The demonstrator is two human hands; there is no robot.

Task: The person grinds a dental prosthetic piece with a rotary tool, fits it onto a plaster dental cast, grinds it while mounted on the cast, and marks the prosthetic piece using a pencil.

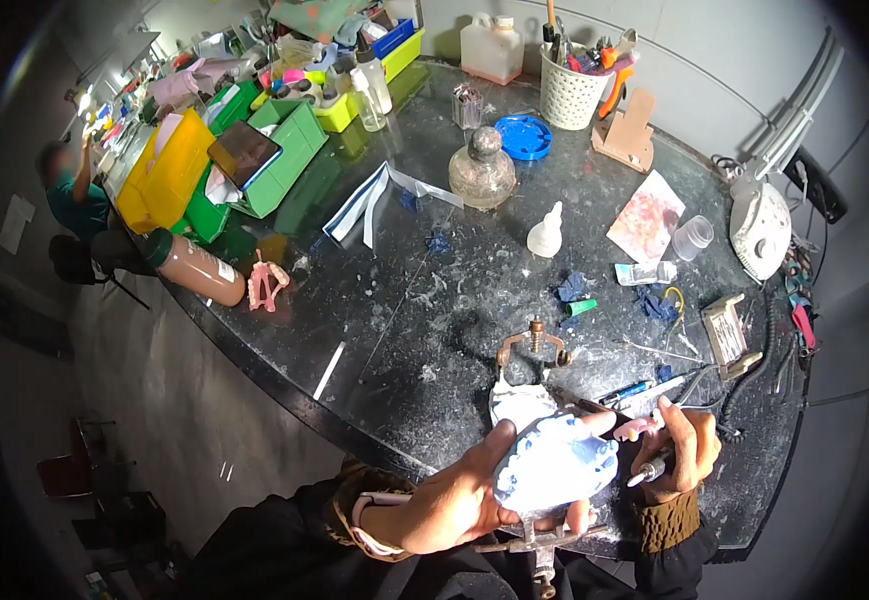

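My left hand (454, 505) is closed around a white dental cast (554, 468) with blue marks along its rim, brightly lit. The cast sits on a metal articulator (536, 345), whose upper frame and white plaster point away from me. Its lower metal bar shows below my fingers. To the right of the cast, my right hand (682, 452) pinches a small pink denture piece (637, 428) at its fingertips. That same hand also holds a rotary handpiece (654, 468), its tip pointing left toward the cast.
Pens (626, 392), a handpiece stand (726, 335) and a coiled cord (749, 390) lie right of the articulator. Farther back are a glass burner (482, 172), a blue dish (524, 138) and a tool basket (566, 95). A brown bottle (194, 268) and pink denture frame (267, 286) are left. Another person (76, 190) is far left.
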